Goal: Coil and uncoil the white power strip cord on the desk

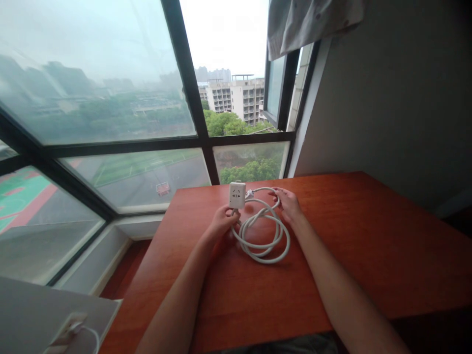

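A white socket block (237, 194) stands upright on the red-brown wooden table (368, 246), with its white cable (263, 236) lying in loose coils in front of it. My left hand (221, 222) is closed on the cable just below the block. My right hand (288, 204) rests on the far right side of the coil, fingers curled over the cable near its plug end (250, 193).
A large window with dark frames (199, 123) rises just behind the table's far edge. A grey wall (398, 98) bounds the right side. At the lower left, a grey surface (44, 314) carries a white wall socket (68, 328) with a cable plugged in.
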{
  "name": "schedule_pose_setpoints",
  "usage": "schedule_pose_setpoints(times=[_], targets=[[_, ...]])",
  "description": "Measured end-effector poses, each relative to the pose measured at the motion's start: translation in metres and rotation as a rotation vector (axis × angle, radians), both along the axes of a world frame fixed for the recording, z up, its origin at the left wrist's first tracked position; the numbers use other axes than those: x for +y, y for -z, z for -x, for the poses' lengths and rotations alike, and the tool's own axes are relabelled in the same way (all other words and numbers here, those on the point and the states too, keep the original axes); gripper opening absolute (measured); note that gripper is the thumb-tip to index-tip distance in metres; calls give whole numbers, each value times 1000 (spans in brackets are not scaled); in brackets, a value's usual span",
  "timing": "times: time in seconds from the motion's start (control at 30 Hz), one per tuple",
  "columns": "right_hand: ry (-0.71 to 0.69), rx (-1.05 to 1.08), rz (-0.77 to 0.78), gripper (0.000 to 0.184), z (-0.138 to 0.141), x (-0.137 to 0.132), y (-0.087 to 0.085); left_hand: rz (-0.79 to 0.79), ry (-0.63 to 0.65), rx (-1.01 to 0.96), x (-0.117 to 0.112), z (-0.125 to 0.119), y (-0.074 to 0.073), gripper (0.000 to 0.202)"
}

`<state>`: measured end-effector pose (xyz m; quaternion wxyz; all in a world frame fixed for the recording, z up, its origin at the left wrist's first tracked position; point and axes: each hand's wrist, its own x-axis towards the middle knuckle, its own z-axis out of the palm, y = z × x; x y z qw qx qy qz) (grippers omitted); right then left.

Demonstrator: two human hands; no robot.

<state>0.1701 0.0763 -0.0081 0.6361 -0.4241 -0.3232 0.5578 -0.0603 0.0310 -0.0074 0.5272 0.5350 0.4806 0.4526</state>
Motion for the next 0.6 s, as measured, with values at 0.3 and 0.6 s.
schedule_pose_setpoints(times=[0.3,0.6], targets=[[-207,50,-10,27,-25,-4,3,-187,-190,432,13,22,11,19],[-286,69,-36,31,-34,-4,6,-442,-276,923,-1,12,-19,13]])
